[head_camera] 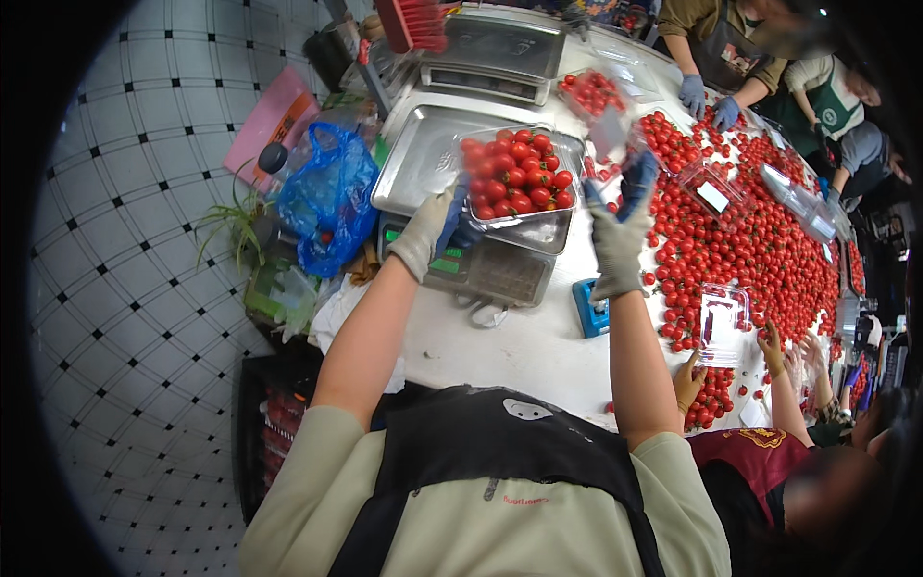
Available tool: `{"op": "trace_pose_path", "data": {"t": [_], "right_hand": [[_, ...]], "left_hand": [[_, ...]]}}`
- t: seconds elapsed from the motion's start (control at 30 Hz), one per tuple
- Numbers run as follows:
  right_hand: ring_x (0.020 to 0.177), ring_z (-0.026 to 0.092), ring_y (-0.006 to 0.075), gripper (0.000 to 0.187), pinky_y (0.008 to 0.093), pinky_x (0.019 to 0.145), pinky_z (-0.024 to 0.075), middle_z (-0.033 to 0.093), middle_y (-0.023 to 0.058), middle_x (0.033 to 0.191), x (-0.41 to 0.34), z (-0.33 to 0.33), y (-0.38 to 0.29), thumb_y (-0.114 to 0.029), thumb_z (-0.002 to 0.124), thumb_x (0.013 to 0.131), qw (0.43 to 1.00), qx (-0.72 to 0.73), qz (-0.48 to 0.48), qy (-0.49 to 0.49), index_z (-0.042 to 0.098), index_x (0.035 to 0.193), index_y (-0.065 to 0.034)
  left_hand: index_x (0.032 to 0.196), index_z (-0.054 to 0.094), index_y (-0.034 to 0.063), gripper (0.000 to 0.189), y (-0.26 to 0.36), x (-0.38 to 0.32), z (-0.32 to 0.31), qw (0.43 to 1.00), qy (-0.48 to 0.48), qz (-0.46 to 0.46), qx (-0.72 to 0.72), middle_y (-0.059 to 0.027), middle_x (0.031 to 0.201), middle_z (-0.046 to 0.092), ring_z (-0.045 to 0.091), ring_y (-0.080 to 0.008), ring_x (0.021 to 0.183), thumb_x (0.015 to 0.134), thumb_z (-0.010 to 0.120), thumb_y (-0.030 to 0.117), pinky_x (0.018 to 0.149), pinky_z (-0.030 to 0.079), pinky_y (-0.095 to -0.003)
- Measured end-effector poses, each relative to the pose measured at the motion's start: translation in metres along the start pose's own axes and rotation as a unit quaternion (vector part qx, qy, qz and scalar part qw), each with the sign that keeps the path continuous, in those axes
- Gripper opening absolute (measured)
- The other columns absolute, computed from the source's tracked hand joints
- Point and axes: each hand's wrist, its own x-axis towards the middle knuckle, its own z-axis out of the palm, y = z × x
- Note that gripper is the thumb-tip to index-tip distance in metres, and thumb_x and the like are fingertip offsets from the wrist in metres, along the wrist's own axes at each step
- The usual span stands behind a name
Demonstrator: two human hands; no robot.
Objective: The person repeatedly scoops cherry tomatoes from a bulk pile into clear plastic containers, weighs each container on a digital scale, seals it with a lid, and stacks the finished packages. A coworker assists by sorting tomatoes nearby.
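My left hand (440, 223), in a grey and blue work glove, grips the left side of a clear plastic box of cherry tomatoes (518, 173). This box is over the steel tray (407, 159) of a digital scale (497, 270) with a lit green display; whether it rests there is unclear. To the right of the box, my right hand (621, 216), gloved alike and blurred, has its fingers apart and pointing away from me. I see nothing held in it. A blue tool or dispenser (590, 309) lies by the right wrist.
Loose cherry tomatoes (750, 252) cover the table's right side, with clear boxes (723, 317) among them. A second scale (494, 50) stands behind. A blue plastic bag (328, 202) and a plant (241, 223) are at left. Several co-workers' hands (725, 114) work along the table's far and right sides.
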Motion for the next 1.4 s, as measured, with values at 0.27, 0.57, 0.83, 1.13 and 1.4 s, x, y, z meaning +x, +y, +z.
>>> {"op": "trace_pose_path", "data": {"t": [0.27, 0.57, 0.83, 1.13, 1.4], "right_hand": [[0.117, 0.050, 0.0204, 0.088, 0.0300, 0.090, 0.0478, 0.048, 0.0169, 0.134, 0.040, -0.025, -0.026, -0.003, 0.076, 0.076, 0.955, -0.042, 0.288, 0.063, 0.025, 0.147, -0.0031], [0.120, 0.047, 0.0353, 0.054, 0.0465, 0.103, 0.0358, 0.057, 0.0099, 0.126, 0.018, 0.037, -0.011, -0.029, 0.071, 0.077, 0.792, -0.513, -0.135, -0.303, 0.057, 0.127, -0.0139], [0.088, 0.061, 0.0271, 0.037, 0.0392, 0.076, 0.0513, 0.065, 0.0105, 0.102, 0.017, -0.034, 0.006, -0.010, 0.067, 0.083, 0.979, 0.003, 0.193, 0.069, 0.060, 0.119, -0.0079], [0.119, 0.053, 0.0337, 0.058, 0.0438, 0.102, 0.0442, 0.053, 0.0213, 0.130, -0.002, -0.151, 0.111, -0.047, 0.050, 0.095, 0.768, 0.338, 0.511, 0.186, 0.044, 0.130, -0.0007], [0.117, 0.055, 0.0316, 0.053, 0.0429, 0.098, 0.0449, 0.053, 0.0203, 0.132, 0.007, -0.070, 0.095, -0.039, 0.051, 0.098, 0.878, 0.242, 0.399, 0.109, 0.041, 0.138, -0.0063]], "left_hand": [[0.125, 0.054, 0.0047, 0.063, 0.079, -0.035, 0.052, 0.762, 0.122, 0.436, 0.464, -0.0224, 0.113, 0.057, 0.060, -0.0379, 0.098, 0.070, 0.078, 0.023, 0.085, 0.049, -0.0435], [0.117, 0.058, 0.0007, 0.045, 0.089, -0.011, 0.073, 0.869, 0.166, 0.400, 0.241, -0.0138, 0.104, 0.063, 0.064, -0.0247, 0.092, 0.075, 0.074, 0.008, 0.083, 0.051, -0.0334], [0.113, 0.059, 0.0030, 0.030, 0.052, -0.020, -0.009, 0.934, 0.156, 0.308, 0.095, -0.0033, 0.090, 0.064, 0.061, -0.0093, 0.073, 0.084, 0.064, -0.001, 0.060, 0.050, -0.0212], [0.113, 0.060, 0.0006, 0.027, 0.068, -0.023, -0.021, 0.956, 0.107, 0.269, 0.052, -0.0037, 0.092, 0.064, 0.060, -0.0086, 0.072, 0.086, 0.060, -0.002, 0.060, 0.048, -0.0202], [0.112, 0.061, -0.0012, 0.025, 0.075, -0.016, -0.030, 0.959, 0.093, 0.266, 0.045, -0.0066, 0.097, 0.065, 0.064, -0.0141, 0.080, 0.087, 0.059, -0.002, 0.070, 0.053, -0.0256]]}}
